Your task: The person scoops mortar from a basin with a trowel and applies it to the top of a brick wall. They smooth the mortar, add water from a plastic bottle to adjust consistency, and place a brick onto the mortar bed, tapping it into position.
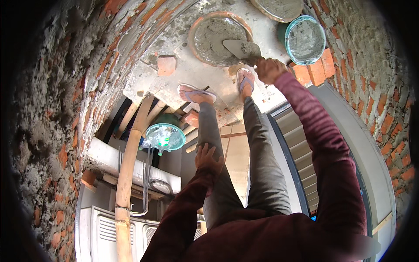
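My right hand (269, 70) grips a trowel (241, 49) by its handle, which my fingers mostly hide. The trowel's grey blade, with a lump of mortar on it, lies over a round basin (192, 37) of wet grey mortar (214, 39). Down at my left knee, my left hand (209, 160) rests on the grey trouser leg with its fingers spread, holding nothing. My sandalled feet stand on the mortar-stained slab just below the basin.
A teal bucket (286, 40) of grey mix stands right of the basin, by several bricks (316, 70). Another basin (279, 11) is at the top edge. A loose brick (166, 65) lies left. Bamboo poles (131, 174) and a green tub (150, 139) are below the slab's edge; brick walls flank both sides.
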### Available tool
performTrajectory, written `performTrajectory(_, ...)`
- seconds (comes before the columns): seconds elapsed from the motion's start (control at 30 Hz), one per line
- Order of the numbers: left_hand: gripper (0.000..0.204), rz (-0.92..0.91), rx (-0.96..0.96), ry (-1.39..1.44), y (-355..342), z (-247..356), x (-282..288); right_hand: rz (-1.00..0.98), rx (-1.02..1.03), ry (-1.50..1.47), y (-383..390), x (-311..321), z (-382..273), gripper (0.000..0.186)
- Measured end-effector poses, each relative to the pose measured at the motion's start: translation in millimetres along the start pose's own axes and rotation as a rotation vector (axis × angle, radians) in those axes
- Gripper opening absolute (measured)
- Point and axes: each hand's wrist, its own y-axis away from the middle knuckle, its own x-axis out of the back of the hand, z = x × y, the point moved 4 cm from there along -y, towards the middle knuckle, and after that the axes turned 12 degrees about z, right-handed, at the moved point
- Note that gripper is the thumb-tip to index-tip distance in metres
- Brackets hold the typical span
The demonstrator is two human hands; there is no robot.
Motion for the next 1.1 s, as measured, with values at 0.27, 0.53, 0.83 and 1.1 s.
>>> performTrajectory(0.27,0.054,0.029,-0.008,-0.01,-1,5,4,0.302,-0.373,-0.432,92,-40,143,0.034)
performTrajectory(0.53,0.054,0.001,-0.136,-0.127,-11,17,25,0.165,-0.628,0.077,35,-37,335,0.037)
performTrajectory(0.83,0.049,0.077,-0.129,-0.135,-5,23,21,0.206,-0.5,-0.03,-39,-44,331,0.032)
performTrajectory(1.1,0.053,0.037,-0.157,-0.179,-6,36,25,0.094,-0.485,-0.887,-76,-110,307,0.008)
